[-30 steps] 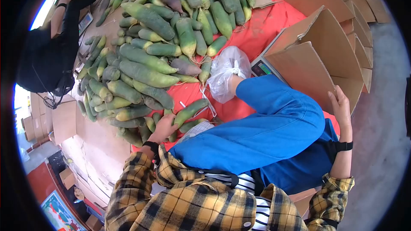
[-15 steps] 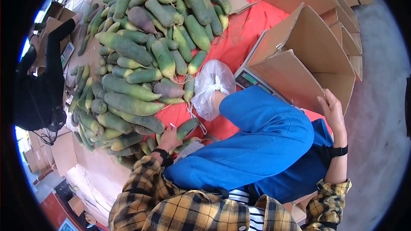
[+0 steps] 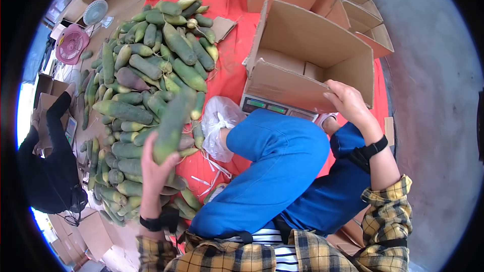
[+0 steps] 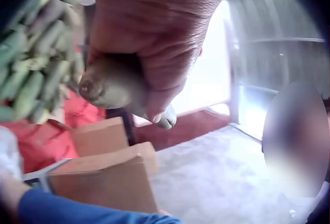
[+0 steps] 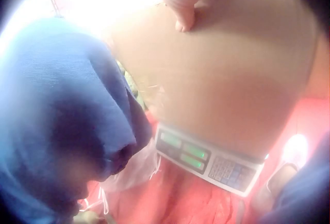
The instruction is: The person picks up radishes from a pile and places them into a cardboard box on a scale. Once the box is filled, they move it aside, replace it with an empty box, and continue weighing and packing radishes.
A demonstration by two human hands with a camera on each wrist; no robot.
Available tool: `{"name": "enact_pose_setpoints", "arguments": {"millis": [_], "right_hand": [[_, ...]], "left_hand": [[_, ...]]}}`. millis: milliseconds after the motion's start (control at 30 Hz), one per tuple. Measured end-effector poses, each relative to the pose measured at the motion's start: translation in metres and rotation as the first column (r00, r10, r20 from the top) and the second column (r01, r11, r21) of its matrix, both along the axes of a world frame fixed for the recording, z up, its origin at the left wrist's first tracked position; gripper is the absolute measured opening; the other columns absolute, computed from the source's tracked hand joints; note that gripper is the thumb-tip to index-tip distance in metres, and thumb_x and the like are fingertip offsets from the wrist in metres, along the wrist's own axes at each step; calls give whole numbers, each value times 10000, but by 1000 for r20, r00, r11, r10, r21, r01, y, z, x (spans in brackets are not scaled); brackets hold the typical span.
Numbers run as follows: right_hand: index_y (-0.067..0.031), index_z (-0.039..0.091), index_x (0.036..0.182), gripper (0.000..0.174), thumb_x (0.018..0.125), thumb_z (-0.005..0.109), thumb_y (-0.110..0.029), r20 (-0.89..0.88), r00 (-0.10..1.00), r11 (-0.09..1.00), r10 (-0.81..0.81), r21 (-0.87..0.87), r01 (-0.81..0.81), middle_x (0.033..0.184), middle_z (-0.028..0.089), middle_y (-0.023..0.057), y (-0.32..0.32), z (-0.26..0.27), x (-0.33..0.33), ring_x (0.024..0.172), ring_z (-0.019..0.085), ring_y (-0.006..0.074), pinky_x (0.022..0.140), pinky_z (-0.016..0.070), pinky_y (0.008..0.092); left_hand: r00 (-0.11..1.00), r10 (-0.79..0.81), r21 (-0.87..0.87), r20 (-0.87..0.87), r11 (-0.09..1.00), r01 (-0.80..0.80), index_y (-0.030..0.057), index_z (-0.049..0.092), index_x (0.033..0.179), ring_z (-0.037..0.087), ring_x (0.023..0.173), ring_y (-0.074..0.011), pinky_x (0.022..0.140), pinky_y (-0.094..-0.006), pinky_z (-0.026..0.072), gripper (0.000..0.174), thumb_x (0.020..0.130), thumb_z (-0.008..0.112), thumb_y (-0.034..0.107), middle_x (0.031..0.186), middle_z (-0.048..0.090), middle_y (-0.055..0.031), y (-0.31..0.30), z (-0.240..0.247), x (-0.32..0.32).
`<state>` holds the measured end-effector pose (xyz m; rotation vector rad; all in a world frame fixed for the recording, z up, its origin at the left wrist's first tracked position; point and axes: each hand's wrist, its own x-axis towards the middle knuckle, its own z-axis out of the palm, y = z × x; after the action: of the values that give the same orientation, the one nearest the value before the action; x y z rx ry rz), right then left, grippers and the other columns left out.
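Observation:
My left hand (image 3: 155,171) grips a long green radish (image 3: 173,128), raised over the heap and slightly blurred. In the left wrist view that hand's fingers and thumb curl round the radish (image 4: 116,87), with its blunt end showing. The right hand (image 3: 351,103) holds the near rim of an open cardboard box (image 3: 292,88); the right wrist view shows the thumb (image 5: 184,20) against the box's outer wall. Under the box is a digital scale (image 3: 275,107) with lit green displays. Inside the box, the visible part of the bottom is bare cardboard.
A big heap of green radishes (image 3: 131,113) lies left, partly on a red sheet (image 3: 232,50). A knotted plastic bag (image 3: 219,121) covers one foot beside it. More cardboard boxes (image 3: 348,5) stand behind. Another person (image 3: 50,161) works at far left, near a pink basket (image 3: 71,44).
The left hand has picked a radish from the heap's near edge and lifted it. The head view has swung, and the right hand keeps to the box rim.

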<state>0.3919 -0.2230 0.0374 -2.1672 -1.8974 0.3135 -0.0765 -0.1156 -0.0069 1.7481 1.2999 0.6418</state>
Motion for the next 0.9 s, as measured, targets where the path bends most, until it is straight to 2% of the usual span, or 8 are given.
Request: {"name": "enact_pose_setpoints", "arguments": {"millis": [133,233,433,500,600,700,867,900], "right_hand": [[-27,563,1012,199,853,584,-146,-11,1000,1000,8,-22,-9,949,621,164,-1,-1,0,890,592,360,751,485,420],[-26,557,982,173,855,579,-142,-26,1000,1000,15,26,-15,946,620,162,-1,-3,0,888,591,358,749,484,424],[-43,562,994,170,856,577,-140,-48,999,999,-9,-42,7,941,622,158,2,1,-1,898,589,359,747,486,425],[-45,563,996,173,852,582,-139,-18,1000,998,-18,-66,17,937,621,159,3,2,1,898,588,362,746,486,424],[-48,565,1003,186,843,597,-139,-36,999,998,-15,-62,12,927,616,164,1,2,0,890,586,371,743,485,426],[-34,605,1076,275,835,630,-165,-26,999,998,-46,-53,45,1041,628,193,-1,-10,6,965,602,352,810,493,402],[-13,549,1072,232,880,571,-141,-107,992,997,-60,-60,54,931,603,213,3,-1,-5,891,580,379,754,466,380],[-12,546,1074,227,885,563,-137,-109,992,996,-60,-72,52,921,600,210,4,0,-4,881,575,378,757,465,369]], "left_hand": [[894,-272,290,356,942,171,-21,373,1327,474,1192,-235,1009,-369,368,623,771,616,123,1297,462,-158,33,88,118],[863,-488,734,127,631,249,24,453,1254,481,1119,-343,981,-406,380,584,708,630,129,1172,503,-185,62,103,206],[803,-555,841,-220,310,444,97,509,1231,495,1107,-304,925,-431,402,572,680,649,29,1123,521,-118,62,50,341],[745,-588,703,-315,383,599,75,543,1195,479,1145,-311,962,-425,387,461,747,650,97,1161,527,-121,59,30,346],[751,-624,775,-214,360,520,63,569,1163,473,1169,-317,986,-424,377,391,795,640,176,1199,535,-133,63,34,301],[809,-575,680,-122,545,490,39,578,1127,543,1073,-331,921,-400,432,306,839,606,141,1128,585,-151,57,45,206],[994,-108,58,10,993,107,6,571,1104,592,853,-211,781,-318,473,264,862,589,111,951,586,-133,-8,-42,10],[955,-66,-10,-290,998,66,2,579,1048,566,754,-176,690,-308,466,241,854,608,143,842,587,-121,-33,-64,-34]]}}
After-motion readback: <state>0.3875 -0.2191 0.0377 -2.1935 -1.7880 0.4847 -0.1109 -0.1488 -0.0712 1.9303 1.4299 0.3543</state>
